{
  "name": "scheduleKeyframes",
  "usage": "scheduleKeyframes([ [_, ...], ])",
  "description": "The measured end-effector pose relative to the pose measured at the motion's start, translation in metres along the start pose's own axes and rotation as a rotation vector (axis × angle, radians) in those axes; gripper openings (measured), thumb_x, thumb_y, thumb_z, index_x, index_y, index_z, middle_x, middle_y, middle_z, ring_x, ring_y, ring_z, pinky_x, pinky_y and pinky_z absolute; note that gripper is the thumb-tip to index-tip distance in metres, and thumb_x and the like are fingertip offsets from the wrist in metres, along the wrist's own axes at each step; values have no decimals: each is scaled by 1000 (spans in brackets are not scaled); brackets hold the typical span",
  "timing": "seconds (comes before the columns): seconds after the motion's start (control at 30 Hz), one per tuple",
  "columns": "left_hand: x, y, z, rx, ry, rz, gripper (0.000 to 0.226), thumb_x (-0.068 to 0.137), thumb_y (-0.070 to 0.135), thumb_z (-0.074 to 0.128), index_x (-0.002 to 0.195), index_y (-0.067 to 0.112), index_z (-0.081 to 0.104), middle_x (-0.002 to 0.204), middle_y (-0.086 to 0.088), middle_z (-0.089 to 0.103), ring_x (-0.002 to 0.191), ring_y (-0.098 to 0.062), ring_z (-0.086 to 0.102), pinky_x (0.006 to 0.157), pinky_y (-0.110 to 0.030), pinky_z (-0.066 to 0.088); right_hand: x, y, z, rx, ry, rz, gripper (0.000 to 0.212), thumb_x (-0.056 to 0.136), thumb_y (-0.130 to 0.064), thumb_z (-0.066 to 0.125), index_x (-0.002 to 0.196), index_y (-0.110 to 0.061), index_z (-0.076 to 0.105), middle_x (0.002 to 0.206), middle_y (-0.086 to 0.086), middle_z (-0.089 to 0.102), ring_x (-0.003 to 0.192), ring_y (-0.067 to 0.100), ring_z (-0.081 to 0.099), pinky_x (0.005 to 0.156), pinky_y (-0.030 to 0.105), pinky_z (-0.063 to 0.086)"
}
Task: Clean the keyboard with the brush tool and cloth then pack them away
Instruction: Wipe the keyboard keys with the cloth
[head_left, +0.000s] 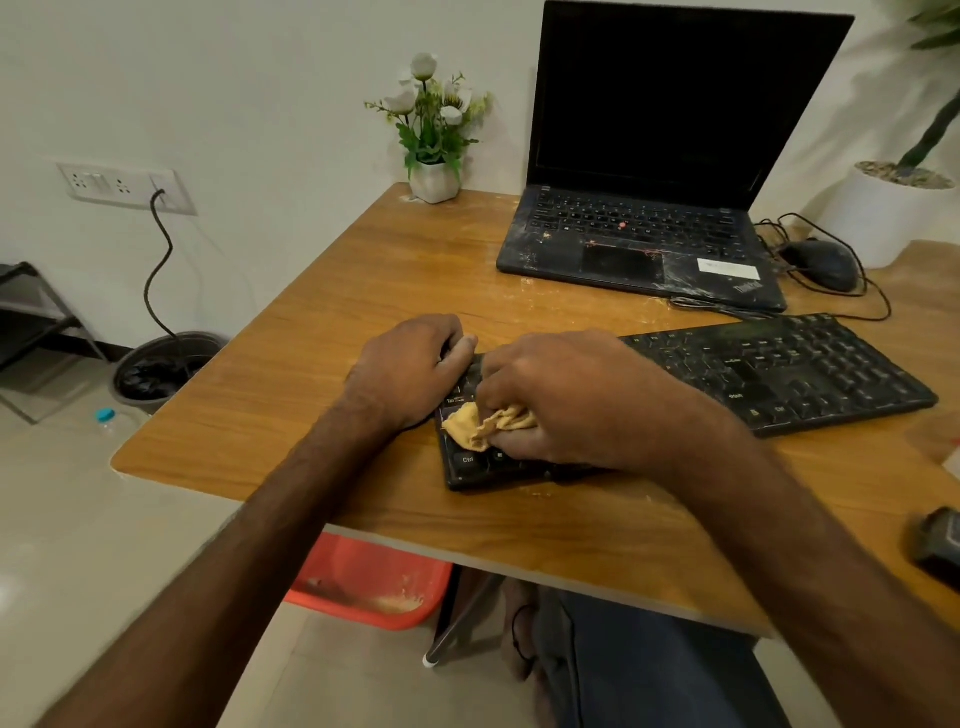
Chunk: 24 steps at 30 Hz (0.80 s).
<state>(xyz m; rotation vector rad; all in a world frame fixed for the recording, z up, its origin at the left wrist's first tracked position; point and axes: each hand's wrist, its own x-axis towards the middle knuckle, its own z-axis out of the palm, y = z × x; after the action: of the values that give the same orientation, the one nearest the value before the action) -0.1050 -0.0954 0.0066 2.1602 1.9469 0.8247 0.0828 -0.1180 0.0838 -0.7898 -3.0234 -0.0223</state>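
Fingers (514, 446) around cloth (475, 423) above "Ctrl" key (467, 460)

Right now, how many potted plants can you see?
2: white-flowered plant in white pot, left of the black laptop; green plant in round white pot, far right.

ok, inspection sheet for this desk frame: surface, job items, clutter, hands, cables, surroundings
Surface: wooden table, pale specks and smears near the laptop.
Job's things: black keyboard lies askew on the table; crumpled yellow cloth on its left keys; brush tool not identified.
Clutter: open black laptop, dusty, screen dark; black mouse; white pot of white flowers; blurred dark object at the right edge.
Hands: left hand holds the keyboard's left end; right hand grips the cloth against the keys.
Cables: black mouse cable looped beside the laptop; dark cord hangs from the wall socket toward the bin.
Surroundings: dark floor bin with black liner; red plastic object under the table; white planter at right.
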Motion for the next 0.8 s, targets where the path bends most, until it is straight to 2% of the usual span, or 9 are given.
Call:
scheduleKeyframes([
  [0.07, 1, -1, -2, 2, -39, -12, 24, 96, 37, 47, 78, 20, 48, 74, 4, 53, 63, -9, 43, 53, -32, 29, 12, -7, 2, 1, 31, -35, 22, 91, -41, 63, 110, -31, 68, 110, -15, 64, 99, 7, 59, 72, 28, 49],
  [0.17, 0, -3, -5, 60, -117, -25, 16, 83, 36, 54, 83, 21, 49, 79, 4, 55, 68, -13, 47, 52, -31, 33, 27, -14, 7, -50, 30, -82, 26, 92, -41, 63, 114, -29, 68, 110, -12, 65, 102, 10, 60, 66, 25, 43],
  [0.23, 0, -3, -4, 42, -93, -19, 16, 91, 31, 56, 81, 21, 48, 77, 5, 53, 67, -12, 46, 52, -32, 29, 22, -9, 4, -52, 20, -93, 24, 92, -40, 63, 113, -30, 67, 111, -14, 64, 103, 9, 60, 67, 25, 43],
  [0.37, 0, -1, -1, 20, 4, 11, 31, 103, 39, 42, 78, 21, 49, 73, 6, 50, 65, -10, 43, 54, -32, 28, -2, 7, -5, -9, -32, -20, 21, 92, -42, 63, 112, -34, 65, 102, -22, 51, 94, 1, 51, 69, 21, 39],
  [0.5, 1, -2, 0, 5, -32, -6, 26, 99, 32, 50, 76, 23, 45, 73, 5, 50, 63, -10, 42, 53, -32, 26, 10, -5, 4, -1, 58, -60, 20, 92, -40, 63, 109, -31, 68, 110, -15, 63, 98, 7, 58, 68, 25, 47],
  [0.6, 2, -3, -3, 32, -115, -23, 28, 93, 25, 56, 72, 29, 38, 73, 7, 47, 64, -13, 41, 52, -31, 24, 27, -15, 11, -20, 58, -86, 24, 93, -39, 63, 114, -29, 68, 111, -12, 64, 103, 9, 58, 58, 15, 29],
  [0.63, 2, -3, -3, 26, -112, -21, 28, 92, 25, 56, 72, 29, 38, 72, 7, 47, 64, -14, 41, 52, -31, 24, 27, -15, 10, -19, 54, -91, 24, 93, -39, 64, 114, -30, 67, 111, -13, 64, 102, 8, 57, 59, 16, 30],
  [0.7, 1, -2, -2, 5, -56, -4, 26, 97, 29, 53, 74, 26, 42, 71, 7, 48, 63, -11, 42, 52, -31, 25, 16, -7, 7, 19, 49, -70, 20, 91, -39, 66, 110, -31, 68, 110, -15, 63, 98, 3, 55, 67, 22, 41],
  [0.8, 0, -2, 0, 12, 9, 14, 31, 102, 38, 45, 74, 23, 45, 70, 8, 48, 63, -6, 42, 53, -30, 27, -4, 7, -1, 66, -6, 27, 23, 91, -42, 65, 112, -33, 66, 111, -17, 61, 97, 0, 52, 79, 27, 49],
])
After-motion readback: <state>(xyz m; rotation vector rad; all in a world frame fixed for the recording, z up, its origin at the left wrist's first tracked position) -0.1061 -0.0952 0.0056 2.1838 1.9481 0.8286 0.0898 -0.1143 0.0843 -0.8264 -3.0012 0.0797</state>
